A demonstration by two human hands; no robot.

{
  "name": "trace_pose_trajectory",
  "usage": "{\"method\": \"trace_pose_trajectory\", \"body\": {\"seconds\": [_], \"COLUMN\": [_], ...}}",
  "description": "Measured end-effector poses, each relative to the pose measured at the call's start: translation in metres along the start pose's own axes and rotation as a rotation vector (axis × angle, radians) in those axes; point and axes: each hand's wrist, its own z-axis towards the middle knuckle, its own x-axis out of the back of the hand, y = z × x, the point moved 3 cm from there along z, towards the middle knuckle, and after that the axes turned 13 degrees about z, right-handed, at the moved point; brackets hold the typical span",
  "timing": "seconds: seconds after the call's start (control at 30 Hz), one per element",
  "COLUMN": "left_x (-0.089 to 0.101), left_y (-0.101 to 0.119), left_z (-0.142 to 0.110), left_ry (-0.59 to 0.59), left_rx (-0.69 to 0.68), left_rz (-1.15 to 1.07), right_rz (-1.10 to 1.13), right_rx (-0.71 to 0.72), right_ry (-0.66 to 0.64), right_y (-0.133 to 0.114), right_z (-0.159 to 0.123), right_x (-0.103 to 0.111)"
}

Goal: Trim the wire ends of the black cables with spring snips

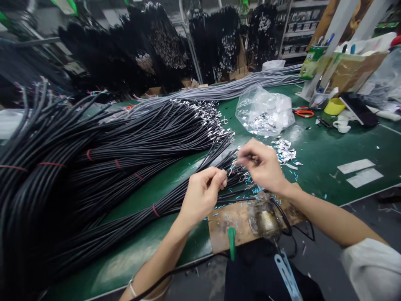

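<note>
My left hand (205,192) is closed in a pinch above a tied bundle of black cables (169,202), apparently on one cable. Just past its fingertips show thin coloured wire ends (232,167). My right hand (263,165) is curled shut close by, slightly blurred; whatever its fingers hold is hidden. Below the hands, a stained metal device (266,219) sits on a wooden board (224,234) at the table edge. Short blue offcuts (258,190) are scattered around it.
Large stacks of black cables (134,142) cover the left side of the green table (319,167). Behind the hands lie a clear plastic bag (266,110) and foil scraps (284,150). Orange-handled scissors (303,112), a phone (359,108) and white strips (365,177) lie to the right.
</note>
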Motion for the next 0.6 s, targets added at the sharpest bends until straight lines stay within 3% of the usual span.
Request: {"method": "trace_pose_trajectory", "body": {"seconds": [0.1,0.17,0.27,0.6], "left_x": [0.005,0.006,0.006,0.005], "left_y": [0.001,0.001,0.002,0.003], "left_z": [-0.002,-0.002,-0.002,-0.003], "left_ry": [0.123,0.169,0.196,0.257], "left_rx": [-0.002,0.007,0.013,-0.041], "left_rz": [0.022,0.023,0.014,0.109], "right_rz": [0.053,0.043,0.005,0.088], "right_rx": [-0.129,-0.199,-0.163,-0.176], "right_ry": [0.269,0.111,-0.106,-0.136], "right_y": [0.010,0.011,0.000,-0.013], "right_z": [0.003,0.004,-0.001,-0.006], "right_x": [0.014,0.009,-0.004,-0.009]}}
